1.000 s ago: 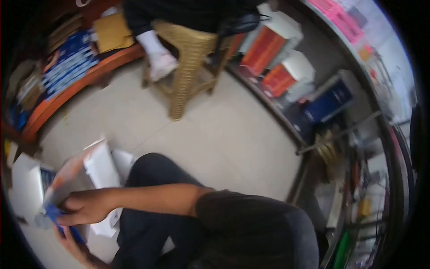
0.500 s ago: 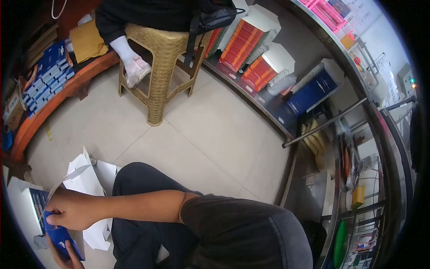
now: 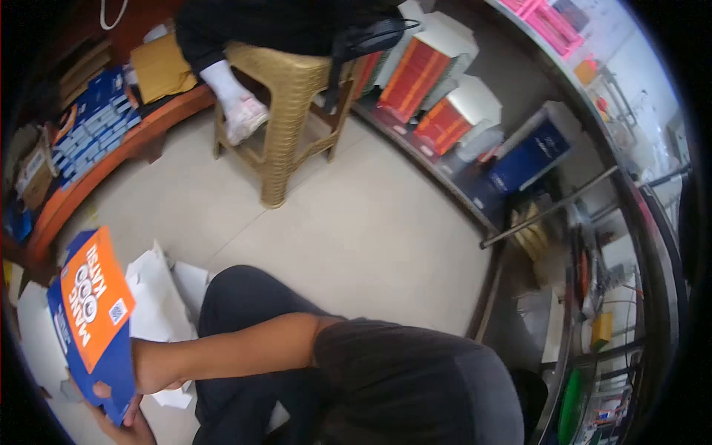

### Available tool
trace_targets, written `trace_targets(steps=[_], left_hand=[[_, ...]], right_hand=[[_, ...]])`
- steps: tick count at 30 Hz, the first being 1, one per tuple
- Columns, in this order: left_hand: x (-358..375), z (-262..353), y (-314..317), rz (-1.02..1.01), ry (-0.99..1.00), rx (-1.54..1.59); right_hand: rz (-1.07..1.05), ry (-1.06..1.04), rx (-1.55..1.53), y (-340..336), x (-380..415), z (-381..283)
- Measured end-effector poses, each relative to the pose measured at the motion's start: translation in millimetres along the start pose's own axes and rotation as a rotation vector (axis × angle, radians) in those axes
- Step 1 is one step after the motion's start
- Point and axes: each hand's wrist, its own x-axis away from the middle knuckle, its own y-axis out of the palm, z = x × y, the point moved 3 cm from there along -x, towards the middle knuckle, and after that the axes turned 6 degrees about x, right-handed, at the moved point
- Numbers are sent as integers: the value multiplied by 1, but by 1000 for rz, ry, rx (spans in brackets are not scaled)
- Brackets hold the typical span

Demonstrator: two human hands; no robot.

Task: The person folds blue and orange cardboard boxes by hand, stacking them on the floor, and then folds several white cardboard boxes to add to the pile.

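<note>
The blue and orange carton (image 3: 93, 311) stands flattened and upright at the far left of the head view, its orange face with white lettering turned toward the camera and its blue flaps hanging below. The right hand (image 3: 144, 371) reaches across the body to it and sits behind the carton's lower edge, so only the wrist and the heel of the hand show; it seems to grip the carton, though the fingers are hidden. The left hand (image 3: 122, 423) comes up from the bottom edge of the view, fingertips touching the carton's lowest blue flap; whether it is closed on it I cannot tell. Just behind the carton lie white sheets of card (image 3: 159, 297) on the tiled floor (image 3: 356, 222), beside the person's dark trouser leg (image 3: 245, 311). Further back on the left, a curved orange shelf (image 3: 111, 163) carries stacks of blue boxes (image 3: 89, 133). Toward the middle stands a tan woven stool (image 3: 285, 111) on which another person sits, a foot in a white sock (image 3: 237, 104) hanging beside it. To the right, a low shelf holds stacks of orange and white cartons (image 3: 437, 96) and a dark blue box (image 3: 530, 156).
</note>
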Motion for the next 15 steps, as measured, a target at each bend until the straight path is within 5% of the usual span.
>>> trace_targets(steps=[2,4,7,9,11,15], left_hand=[[1,17,7,39,-22,9],[-8,56,12,100,-148,4],[-11,81,20,130,19,-9],[-18,101,25,32,6,91],[-27,115,32,35,4,180],[-25,100,44,100,36,128]], right_hand=[[14,-228,227,0,0,30],[7,-217,493,-12,11,16],[-76,-424,980,-24,31,-39],[108,-304,620,-26,28,-50],[278,120,310,-15,23,-64],[221,45,449,-16,19,-59]])
